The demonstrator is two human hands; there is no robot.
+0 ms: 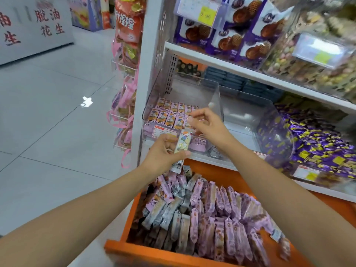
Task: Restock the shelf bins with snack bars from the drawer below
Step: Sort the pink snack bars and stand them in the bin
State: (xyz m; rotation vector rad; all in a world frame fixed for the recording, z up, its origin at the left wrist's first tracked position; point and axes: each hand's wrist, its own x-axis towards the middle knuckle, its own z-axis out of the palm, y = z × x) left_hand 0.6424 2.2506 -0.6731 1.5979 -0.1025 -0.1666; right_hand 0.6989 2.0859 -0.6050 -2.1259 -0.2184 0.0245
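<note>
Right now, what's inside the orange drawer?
The orange drawer holds pink and grey wrapped snack bars, packed close together. Its bottom is hidden beneath them.

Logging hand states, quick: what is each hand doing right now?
Left hand: grips a cartoon-printed snack bar.
Right hand: seems to pinch a pink snack bar; blurred.

Drawer (134, 251) cut off at bottom edge; price label (161, 131) text unreadable.
</note>
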